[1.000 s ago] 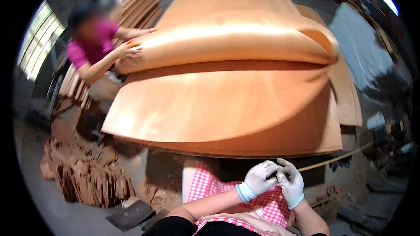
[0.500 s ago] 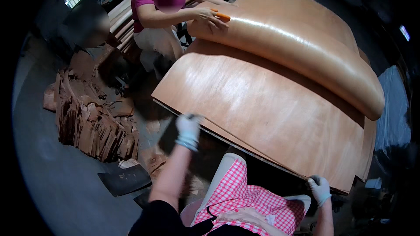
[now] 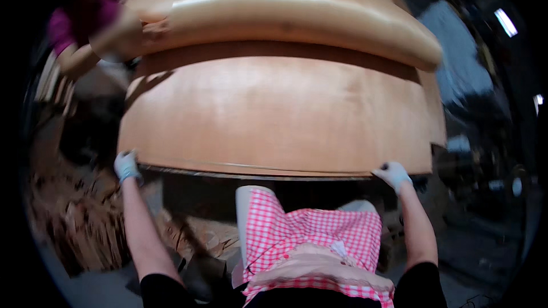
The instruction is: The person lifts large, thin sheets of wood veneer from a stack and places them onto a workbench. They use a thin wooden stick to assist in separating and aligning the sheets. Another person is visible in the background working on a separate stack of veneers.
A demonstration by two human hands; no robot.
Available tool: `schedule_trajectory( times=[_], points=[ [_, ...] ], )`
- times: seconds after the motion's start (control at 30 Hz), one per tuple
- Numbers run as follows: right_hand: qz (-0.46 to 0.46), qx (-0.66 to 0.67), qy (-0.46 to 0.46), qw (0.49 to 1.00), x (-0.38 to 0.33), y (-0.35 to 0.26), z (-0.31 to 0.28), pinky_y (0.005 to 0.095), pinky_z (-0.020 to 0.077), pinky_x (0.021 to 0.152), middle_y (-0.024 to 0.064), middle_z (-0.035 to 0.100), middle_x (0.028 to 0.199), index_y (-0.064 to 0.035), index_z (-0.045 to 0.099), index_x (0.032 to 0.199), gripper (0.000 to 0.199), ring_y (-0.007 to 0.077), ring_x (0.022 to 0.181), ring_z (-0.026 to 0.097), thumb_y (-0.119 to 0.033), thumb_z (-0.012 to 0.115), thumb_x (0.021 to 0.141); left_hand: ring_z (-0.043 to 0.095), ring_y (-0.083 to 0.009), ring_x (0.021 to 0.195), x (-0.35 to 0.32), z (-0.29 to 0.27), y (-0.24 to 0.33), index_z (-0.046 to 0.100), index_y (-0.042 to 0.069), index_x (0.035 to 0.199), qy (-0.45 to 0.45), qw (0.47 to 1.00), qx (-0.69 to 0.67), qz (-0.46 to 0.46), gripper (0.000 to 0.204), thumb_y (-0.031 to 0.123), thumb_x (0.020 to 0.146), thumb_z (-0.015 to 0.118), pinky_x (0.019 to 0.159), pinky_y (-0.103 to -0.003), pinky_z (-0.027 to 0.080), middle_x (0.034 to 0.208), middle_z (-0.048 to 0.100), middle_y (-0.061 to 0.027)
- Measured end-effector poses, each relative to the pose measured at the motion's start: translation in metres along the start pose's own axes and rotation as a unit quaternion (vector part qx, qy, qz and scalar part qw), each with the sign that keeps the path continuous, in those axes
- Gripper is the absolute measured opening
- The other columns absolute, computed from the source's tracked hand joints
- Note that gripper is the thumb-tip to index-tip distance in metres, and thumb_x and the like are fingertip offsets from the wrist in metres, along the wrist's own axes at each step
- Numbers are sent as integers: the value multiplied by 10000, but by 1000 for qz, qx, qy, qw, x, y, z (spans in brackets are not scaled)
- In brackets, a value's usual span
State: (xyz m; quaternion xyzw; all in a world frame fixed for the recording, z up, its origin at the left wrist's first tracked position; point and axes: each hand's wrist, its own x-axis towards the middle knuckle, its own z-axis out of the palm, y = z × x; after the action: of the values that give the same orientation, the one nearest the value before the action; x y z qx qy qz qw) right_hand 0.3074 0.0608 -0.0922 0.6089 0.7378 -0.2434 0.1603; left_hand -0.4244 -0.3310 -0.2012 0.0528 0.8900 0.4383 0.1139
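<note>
A wide tan wood veneer sheet (image 3: pixel 274 114) lies in front of me, its far part curled back into a thick roll (image 3: pixel 297 17). At the near left corner, my left hand (image 3: pixel 127 166), in a white glove, is closed on the sheet's edge. Toward the right end of the same edge, my right hand (image 3: pixel 394 175), gloved too, pinches the sheet between thumb and fingers. Between my hands, thin layered edges show along the front. How many sheets each hand holds is hidden.
A co-worker (image 3: pixel 85 28) in a purple top holds the roll's left end. Torn brown veneer scraps (image 3: pixel 80 228) are heaped on the floor at left. Pale plastic sheeting (image 3: pixel 456 51) hangs beyond the right side. My checkered apron (image 3: pixel 314 228) is close below the front edge.
My left hand has moved left along the edge to the corner and closed there. The right hand stays near the right end. My view has turned, with the co-worker now farther left.
</note>
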Motion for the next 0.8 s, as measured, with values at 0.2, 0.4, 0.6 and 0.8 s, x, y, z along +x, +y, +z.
schedule_trajectory(
  times=[0.2, 0.4, 0.6, 0.8],
  points=[
    [39, -13, -31, 999, 9, 11, 4, 415, 510, 818, 218, 682, 934, -14, 709, 884, 461, 350, 895, 660, -445, 725, 722, 578, -365, 1097, -97, 63, 134, 510, 117, 1305, 159, 919, 360, 26, 565, 280, 789, 673, 915, -496, 468, 1301, 543, -183],
    [-33, -38, -36, 998, 20, 1, 14, 445, 510, 825, 241, 667, 965, -1, 705, 923, 534, 379, 916, 648, -500, 655, 738, 344, -428, 1320, -351, 266, 184, 416, -54, 1344, -150, 820, 236, 499, 710, 304, 777, 649, 1135, -517, 199, 1392, 407, -287],
    [-37, 1, -55, 998, 7, -2, 6, 437, 517, 819, 195, 679, 1002, -44, 715, 970, 402, 355, 937, 657, -401, 634, 804, 239, -378, 1394, -502, 349, 236, 240, -35, 1455, -313, 791, 234, 471, 1012, 455, 718, 733, 1161, -479, 148, 1489, 292, -243],
    [-38, 52, -46, 997, 25, 147, -38, 411, 492, 898, 193, 665, 1080, -68, 699, 1042, 325, 334, 999, 645, -244, 562, 806, 239, -352, 1400, -497, 352, 229, 218, -35, 1463, -283, 802, 256, 459, 1058, 419, 680, 766, 1165, -445, 155, 1500, 294, -212]
  ],
)
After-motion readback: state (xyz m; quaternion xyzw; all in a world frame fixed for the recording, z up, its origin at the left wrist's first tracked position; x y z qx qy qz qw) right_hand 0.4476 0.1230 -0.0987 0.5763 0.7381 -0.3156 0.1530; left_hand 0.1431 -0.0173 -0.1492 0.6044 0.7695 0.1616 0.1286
